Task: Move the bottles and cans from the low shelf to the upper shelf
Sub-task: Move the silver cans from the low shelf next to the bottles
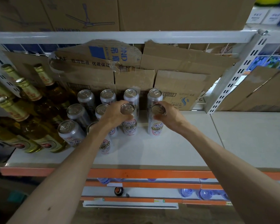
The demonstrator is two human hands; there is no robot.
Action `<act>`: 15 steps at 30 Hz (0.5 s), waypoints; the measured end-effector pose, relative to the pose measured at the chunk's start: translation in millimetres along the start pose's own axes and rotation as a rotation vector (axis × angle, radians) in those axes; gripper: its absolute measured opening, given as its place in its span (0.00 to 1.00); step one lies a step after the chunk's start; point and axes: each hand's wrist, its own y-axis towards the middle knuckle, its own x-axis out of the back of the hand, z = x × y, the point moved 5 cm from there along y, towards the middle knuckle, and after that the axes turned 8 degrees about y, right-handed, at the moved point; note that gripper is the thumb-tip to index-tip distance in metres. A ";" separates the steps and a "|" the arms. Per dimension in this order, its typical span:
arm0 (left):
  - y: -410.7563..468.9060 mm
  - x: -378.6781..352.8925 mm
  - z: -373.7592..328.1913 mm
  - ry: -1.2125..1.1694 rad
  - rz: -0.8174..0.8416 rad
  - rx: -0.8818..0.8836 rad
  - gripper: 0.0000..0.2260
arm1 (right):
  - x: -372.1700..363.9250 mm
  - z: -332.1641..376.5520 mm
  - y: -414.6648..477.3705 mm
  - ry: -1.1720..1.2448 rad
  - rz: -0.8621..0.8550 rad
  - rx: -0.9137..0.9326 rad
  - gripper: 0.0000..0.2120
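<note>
White shelf board (152,151) bears upright cans right of the bottles (32,117): left hand (115,113) grips the left can (129,126) near its top, right hand (170,115) the right can (155,128), both axes vertical.

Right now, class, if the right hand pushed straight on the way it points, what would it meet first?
Probably the silver aluminium can in the back row, right behind the white-labelled silver can that the right hand grips; brown cardboard stands beyond. Depth is unclear.
</note>
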 end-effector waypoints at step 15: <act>-0.9 -4.3 4.2 -0.067 -0.004 0.014 0.23 | -4.0 -4.4 -7.1 -0.041 -0.087 -0.012 0.24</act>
